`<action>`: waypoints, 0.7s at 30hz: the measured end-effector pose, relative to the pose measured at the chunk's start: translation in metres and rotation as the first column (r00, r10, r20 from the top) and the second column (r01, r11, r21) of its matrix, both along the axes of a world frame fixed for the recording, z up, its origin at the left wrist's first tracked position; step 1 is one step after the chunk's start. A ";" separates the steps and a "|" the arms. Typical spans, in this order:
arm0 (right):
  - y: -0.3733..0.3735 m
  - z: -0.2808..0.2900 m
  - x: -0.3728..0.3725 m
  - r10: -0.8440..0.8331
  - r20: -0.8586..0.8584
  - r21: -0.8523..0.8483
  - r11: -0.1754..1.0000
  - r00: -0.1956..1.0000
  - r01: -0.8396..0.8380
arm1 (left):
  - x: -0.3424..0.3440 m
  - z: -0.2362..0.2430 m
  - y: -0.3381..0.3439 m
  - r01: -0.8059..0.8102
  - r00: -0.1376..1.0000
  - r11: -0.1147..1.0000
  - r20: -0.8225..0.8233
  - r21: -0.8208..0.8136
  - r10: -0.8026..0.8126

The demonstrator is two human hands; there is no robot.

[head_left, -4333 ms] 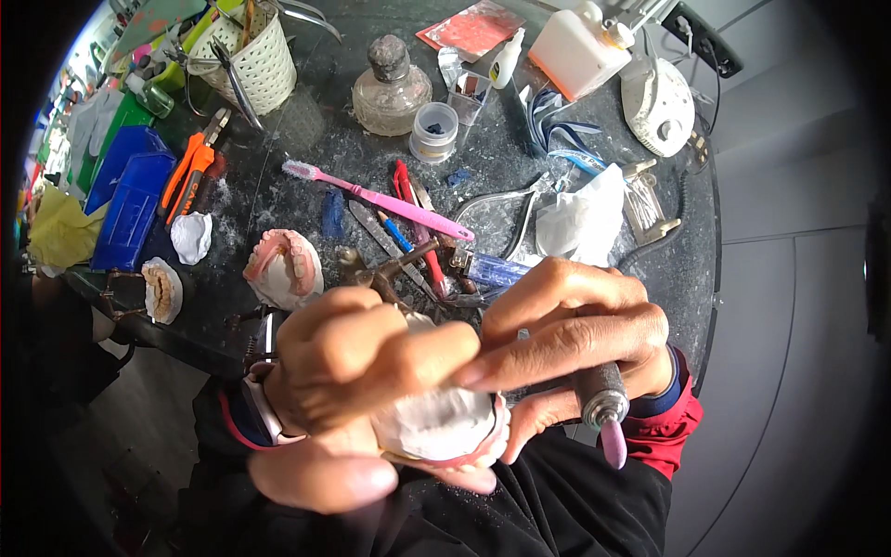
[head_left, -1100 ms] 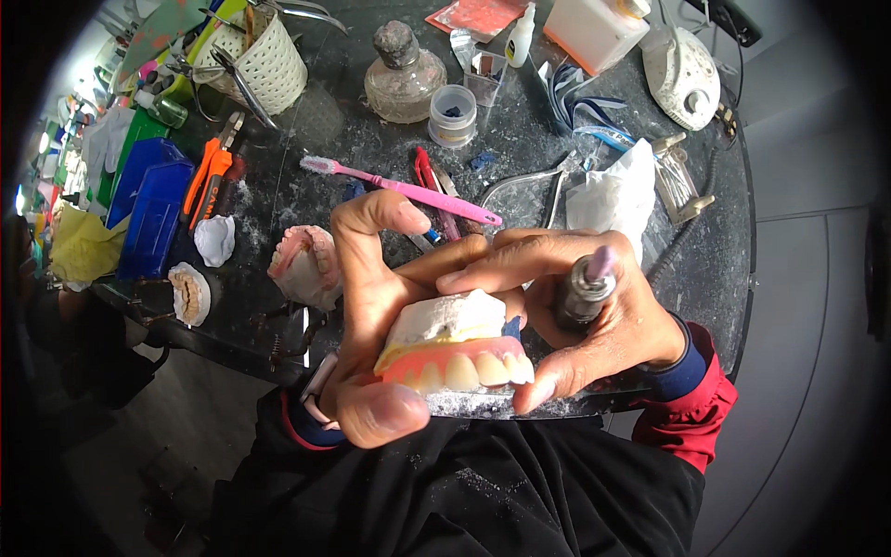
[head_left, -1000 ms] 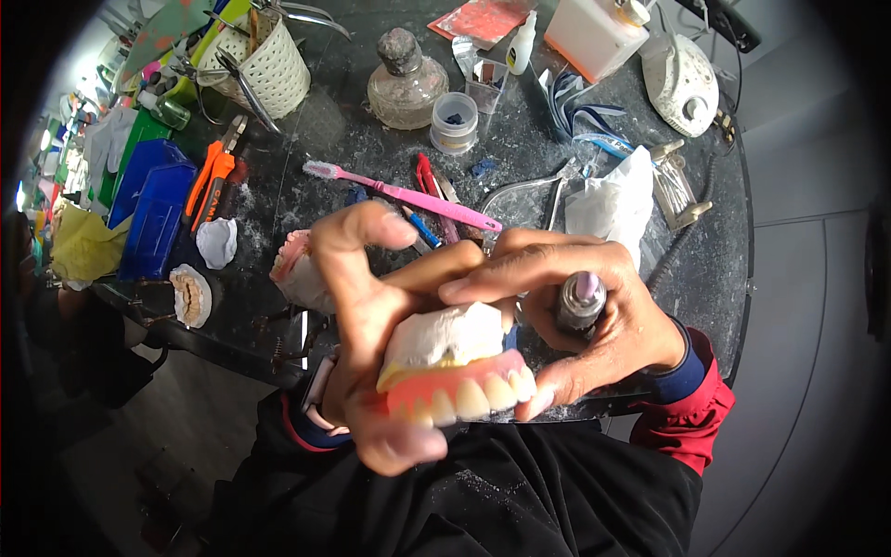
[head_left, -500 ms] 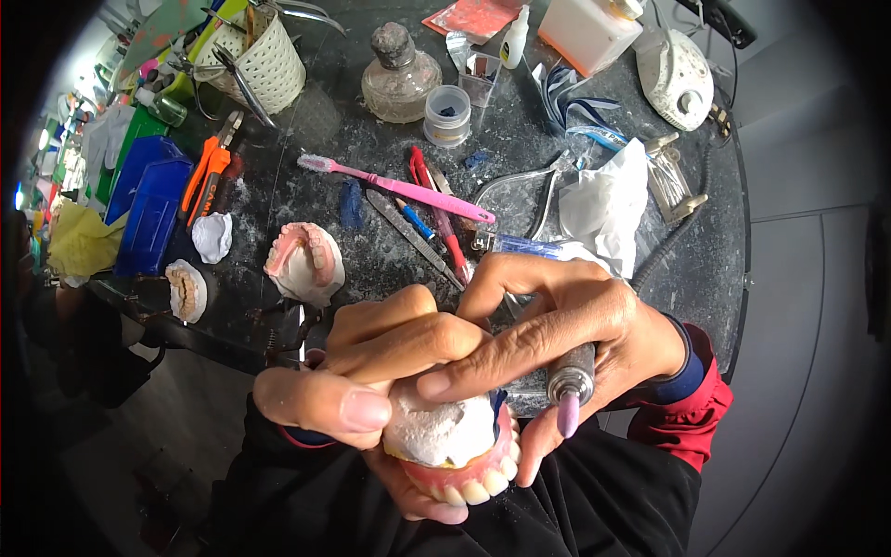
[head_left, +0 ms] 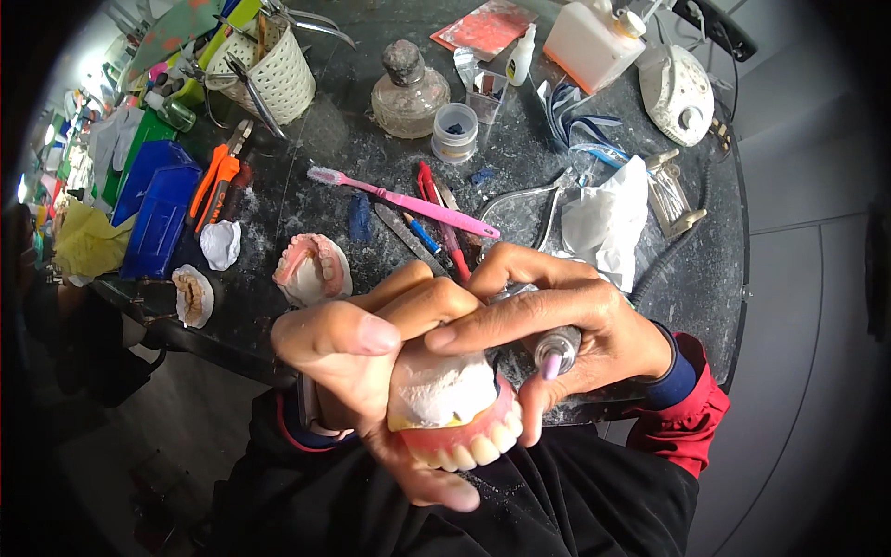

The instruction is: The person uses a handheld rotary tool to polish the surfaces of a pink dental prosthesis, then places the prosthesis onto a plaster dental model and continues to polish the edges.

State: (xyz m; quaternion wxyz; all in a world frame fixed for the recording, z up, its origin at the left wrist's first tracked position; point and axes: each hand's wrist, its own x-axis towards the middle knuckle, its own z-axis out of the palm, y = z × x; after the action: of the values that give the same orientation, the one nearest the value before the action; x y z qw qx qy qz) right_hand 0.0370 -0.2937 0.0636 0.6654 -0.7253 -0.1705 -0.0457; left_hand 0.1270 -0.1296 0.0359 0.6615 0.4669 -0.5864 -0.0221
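My left hand [head_left: 348, 353] is closed around a plaster cast [head_left: 438, 397] with a denture [head_left: 464, 444] of pink gum and white teeth seated on it. The teeth face toward me, above my lap. In my right hand [head_left: 594, 320] lies a metal rotary handpiece [head_left: 559, 345], tipped with a pale pinkish-purple grinding stone [head_left: 551, 366]. That stone is to the right of the denture, apart from it. Fingers of the right hand also rest on the cast's top and beside the teeth. Beyond the left hand stands another cast with pink gum and teeth [head_left: 316, 267].
On the dark, dusty bench lie a pink toothbrush [head_left: 408, 200], a red pen [head_left: 444, 223], orange-handled pliers [head_left: 218, 176] and crumpled white tissue [head_left: 608, 223]. Farther back stand a glass burner [head_left: 408, 97], a basket of tools [head_left: 278, 79] and a plastic bottle [head_left: 589, 46]. Small casts [head_left: 193, 295] sit at left.
The cast and denture have tilted, showing the front teeth more squarely. Both hands have shifted slightly, and the handpiece tip has moved up and a little left. The whole view has shifted slightly.
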 end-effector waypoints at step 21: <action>0.010 0.004 -0.005 -0.511 0.205 -0.214 0.809 0.835 0.547 | -0.003 0.008 -0.006 0.117 0.733 0.970 -0.677 0.215 0.061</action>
State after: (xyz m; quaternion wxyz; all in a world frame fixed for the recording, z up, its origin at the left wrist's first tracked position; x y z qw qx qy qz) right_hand 0.0320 -0.2838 0.0679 0.5102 -0.8210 -0.0114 -0.2562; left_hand 0.1237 -0.1353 0.0437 0.7670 0.4949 -0.3041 -0.2727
